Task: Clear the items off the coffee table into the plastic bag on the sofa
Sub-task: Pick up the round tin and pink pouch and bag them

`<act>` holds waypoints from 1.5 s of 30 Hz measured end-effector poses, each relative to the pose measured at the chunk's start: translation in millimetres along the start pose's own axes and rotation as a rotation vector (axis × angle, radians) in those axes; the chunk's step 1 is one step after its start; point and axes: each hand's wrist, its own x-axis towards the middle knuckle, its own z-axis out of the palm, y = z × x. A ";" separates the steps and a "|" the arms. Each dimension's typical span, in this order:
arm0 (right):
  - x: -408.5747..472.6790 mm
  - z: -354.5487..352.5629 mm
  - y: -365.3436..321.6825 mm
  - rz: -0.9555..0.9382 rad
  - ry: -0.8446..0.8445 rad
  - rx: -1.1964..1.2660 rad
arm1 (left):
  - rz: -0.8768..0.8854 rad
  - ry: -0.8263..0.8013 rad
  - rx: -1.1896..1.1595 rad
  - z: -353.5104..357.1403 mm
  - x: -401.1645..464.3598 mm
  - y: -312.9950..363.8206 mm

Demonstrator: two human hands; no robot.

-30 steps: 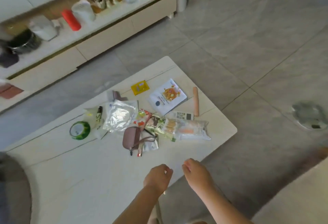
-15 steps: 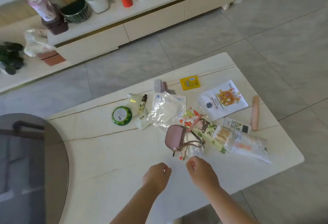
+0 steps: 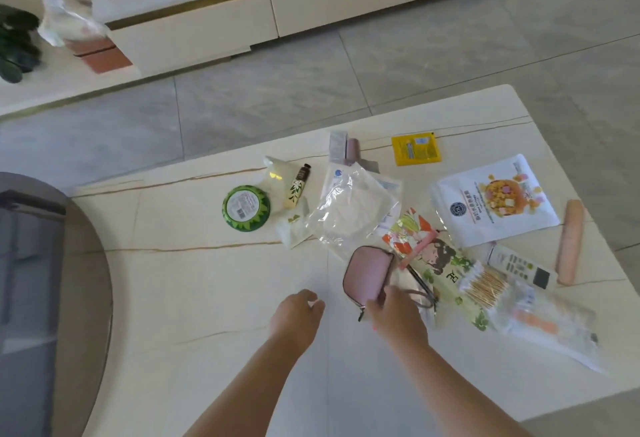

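Observation:
The white coffee table (image 3: pixel 207 298) carries a cluster of items. My right hand (image 3: pixel 398 312) pinches the near corner of a pink zip pouch (image 3: pixel 367 272). My left hand (image 3: pixel 298 315) hovers over bare tabletop, loosely curled and holding nothing. Around the pouch lie a clear plastic packet (image 3: pixel 349 211), an illustrated packet (image 3: pixel 429 249), a cotton swab pack (image 3: pixel 485 284) and a remote (image 3: pixel 523 265). Further off are a white snack bag (image 3: pixel 495 201), a pink stick (image 3: pixel 569 240), a yellow sachet (image 3: pixel 415 148), a green tin (image 3: pixel 246 208) and a hand cream tube (image 3: pixel 298 185). No plastic bag or sofa shows.
A low cream cabinet (image 3: pixel 242 20) runs along the far wall, across a strip of grey tiled floor (image 3: pixel 277 97). A grey rounded furniture piece (image 3: pixel 31 298) borders the table on the left. The table's right edge drops to floor.
The view has swung left and closer to the table. My right hand has moved forward from the bare tabletop onto the pink pouch. My left hand stays beside it.

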 end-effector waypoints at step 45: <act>96.2 90.7 -70.6 -0.241 0.152 -0.091 | -0.113 0.425 0.027 -93.6 201.2 -34.4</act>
